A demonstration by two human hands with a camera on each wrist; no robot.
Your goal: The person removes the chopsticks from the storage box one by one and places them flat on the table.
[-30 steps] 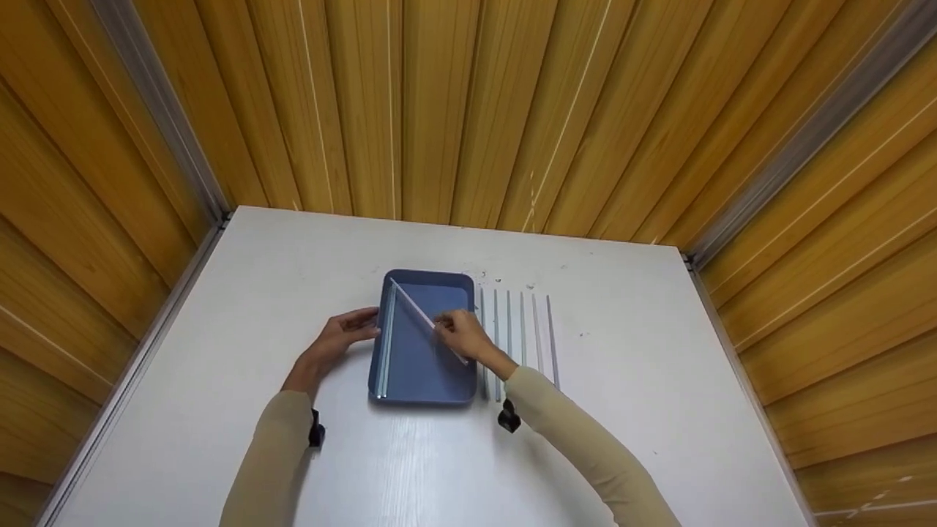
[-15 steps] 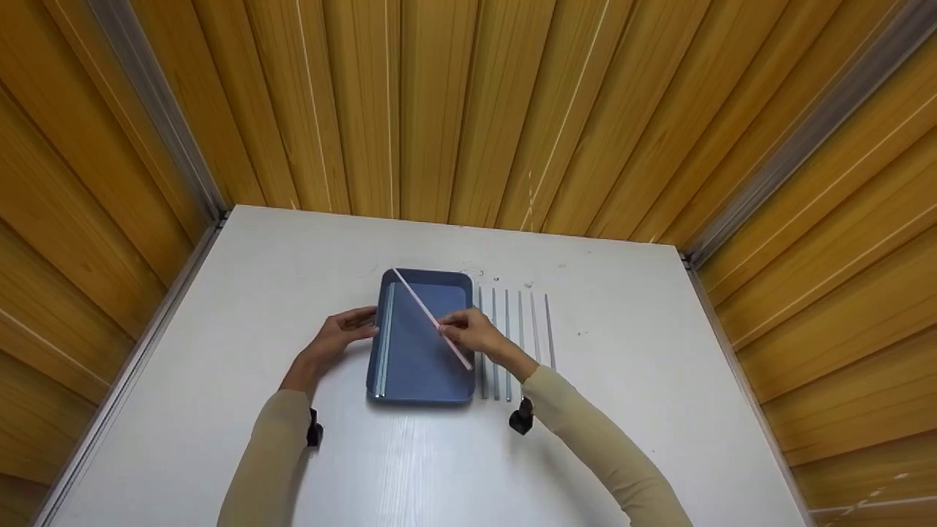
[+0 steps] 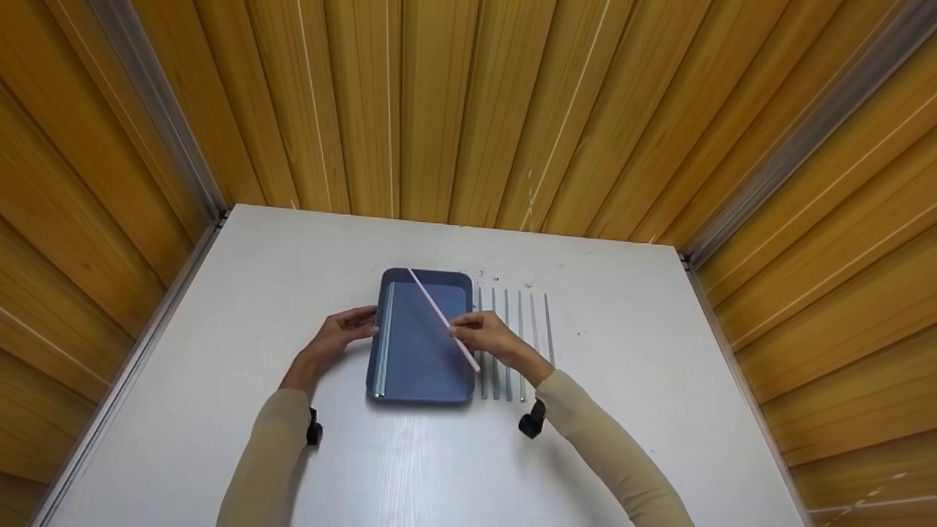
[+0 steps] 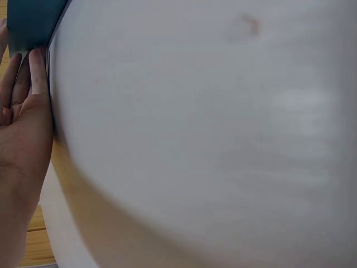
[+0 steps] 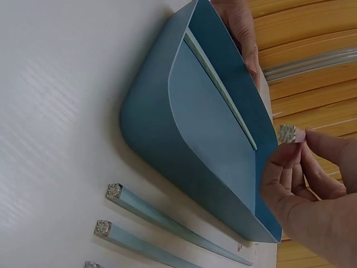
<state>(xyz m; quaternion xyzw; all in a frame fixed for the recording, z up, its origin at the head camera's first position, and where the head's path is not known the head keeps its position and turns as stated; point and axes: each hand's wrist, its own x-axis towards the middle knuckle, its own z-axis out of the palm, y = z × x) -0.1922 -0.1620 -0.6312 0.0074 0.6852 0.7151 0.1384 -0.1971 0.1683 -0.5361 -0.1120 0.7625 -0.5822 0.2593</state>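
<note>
On a white table (image 3: 622,410) walled by wood, right hand (image 3: 492,338) pinches a chopstick (image 3: 442,319), left (image 3: 338,341) steadies the tray (image 3: 421,366).

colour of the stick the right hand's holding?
Pale pink stick, pinched by the right hand; head view shows it best.

blue tray (image 3: 421,380), pink chopstick (image 3: 432,304), white table (image 3: 622,410)

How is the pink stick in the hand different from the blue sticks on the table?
The pink stick is pinched in the right hand, slanting above the blue tray; the blue sticks lie flat on the table. It is alone; they sit in a neat row. All are long and thin.
</note>
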